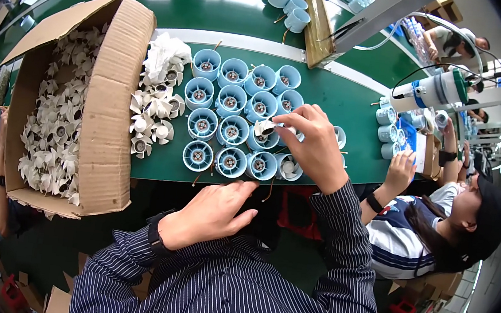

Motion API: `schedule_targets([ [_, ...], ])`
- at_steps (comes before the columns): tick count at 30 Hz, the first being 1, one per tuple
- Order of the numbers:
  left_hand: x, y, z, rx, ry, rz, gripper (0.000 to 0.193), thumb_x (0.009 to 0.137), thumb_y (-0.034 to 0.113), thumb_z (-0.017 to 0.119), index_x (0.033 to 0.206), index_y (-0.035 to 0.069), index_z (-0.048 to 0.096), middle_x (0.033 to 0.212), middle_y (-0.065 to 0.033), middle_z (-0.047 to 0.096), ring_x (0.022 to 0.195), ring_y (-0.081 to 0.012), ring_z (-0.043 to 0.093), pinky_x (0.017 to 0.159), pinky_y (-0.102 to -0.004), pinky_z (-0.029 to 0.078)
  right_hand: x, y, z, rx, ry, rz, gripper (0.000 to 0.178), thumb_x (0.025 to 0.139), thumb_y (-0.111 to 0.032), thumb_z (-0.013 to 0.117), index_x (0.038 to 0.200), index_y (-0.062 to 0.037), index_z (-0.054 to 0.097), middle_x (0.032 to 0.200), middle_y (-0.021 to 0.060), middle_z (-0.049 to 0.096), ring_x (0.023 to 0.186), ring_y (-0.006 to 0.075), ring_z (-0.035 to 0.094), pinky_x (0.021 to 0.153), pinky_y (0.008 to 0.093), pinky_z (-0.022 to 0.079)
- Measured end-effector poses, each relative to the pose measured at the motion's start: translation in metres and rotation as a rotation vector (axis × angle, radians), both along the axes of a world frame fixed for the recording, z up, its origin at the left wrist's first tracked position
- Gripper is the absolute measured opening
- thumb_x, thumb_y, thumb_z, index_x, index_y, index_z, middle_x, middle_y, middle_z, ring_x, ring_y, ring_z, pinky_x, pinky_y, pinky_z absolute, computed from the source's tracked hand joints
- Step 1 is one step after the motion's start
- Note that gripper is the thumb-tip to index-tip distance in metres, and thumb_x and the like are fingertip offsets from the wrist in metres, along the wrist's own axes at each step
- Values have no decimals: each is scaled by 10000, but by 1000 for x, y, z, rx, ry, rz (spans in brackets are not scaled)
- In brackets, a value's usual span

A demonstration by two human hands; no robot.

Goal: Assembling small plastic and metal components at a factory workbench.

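Note:
My right hand (315, 144) pinches a small white fan impeller (263, 128) between thumb and fingertips, just over one of the light blue round housings. Several of these blue housings (233, 130) stand in rows on the green table, most with a bare motor and ribs showing inside. In the front row, the housing (288, 167) beneath my right hand has white blades in it. My left hand (210, 209) rests at the table's front edge, fingers stretched out and holding nothing, close to the front row. Part of the right-hand housings is hidden behind my right hand.
To the left leans an open cardboard box (115, 110) full of white impellers (58, 134), with a loose pile of impellers (156, 105) beside it. A co-worker (435, 221) sits at the right near more blue housings (389, 134). A metal post (376, 25) rises at the back.

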State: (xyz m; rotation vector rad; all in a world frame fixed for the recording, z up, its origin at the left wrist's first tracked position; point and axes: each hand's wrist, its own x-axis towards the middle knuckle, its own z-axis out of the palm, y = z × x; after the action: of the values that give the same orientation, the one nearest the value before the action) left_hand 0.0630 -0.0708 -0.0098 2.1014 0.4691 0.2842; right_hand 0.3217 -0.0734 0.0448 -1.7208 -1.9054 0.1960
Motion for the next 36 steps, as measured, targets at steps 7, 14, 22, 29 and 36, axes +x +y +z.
schedule_targets([
  [7, -8, 4, 8, -150, -76, 11, 527, 983, 180, 761, 1425, -18, 554, 1096, -173, 754, 832, -260, 768, 747, -386, 615, -1, -23, 22, -69, 167, -27, 167, 923, -36, 812, 1079, -17, 755, 965, 114, 734, 847, 233, 721, 765, 344, 569],
  [14, -1, 1, 40, -513, -293, 301, 479, 1001, 95, 751, 1430, -35, 582, 1024, -128, 775, 783, -170, 758, 695, -301, 595, -30, -65, 28, -265, 526, 70, 169, 919, -11, 826, 1061, 11, 738, 972, 122, 764, 785, 189, 741, 729, 302, 574],
  [22, 4, -2, 25, -805, -217, 178, 435, 1028, 142, 739, 1387, -59, 597, 1008, -161, 772, 813, -230, 790, 711, -336, 609, -25, -78, 9, -164, 458, 148, 137, 899, 31, 810, 1015, 12, 739, 984, 131, 763, 828, 234, 740, 728, 317, 571],
  [29, 10, -7, -3, -396, -136, 96, 411, 1024, 212, 724, 1326, -45, 616, 1011, -193, 753, 829, -303, 771, 738, -428, 601, -13, -60, -5, -119, 292, -42, 119, 897, 28, 789, 999, 2, 732, 939, 117, 724, 852, 276, 697, 746, 358, 552],
  [36, 11, -4, -14, -216, -59, 71, 442, 993, 242, 738, 1311, -31, 599, 938, -198, 719, 806, -371, 729, 734, -493, 579, -19, -49, -11, -171, 129, -25, 83, 904, -43, 792, 953, -13, 732, 865, 97, 644, 890, 296, 610, 804, 418, 510],
])
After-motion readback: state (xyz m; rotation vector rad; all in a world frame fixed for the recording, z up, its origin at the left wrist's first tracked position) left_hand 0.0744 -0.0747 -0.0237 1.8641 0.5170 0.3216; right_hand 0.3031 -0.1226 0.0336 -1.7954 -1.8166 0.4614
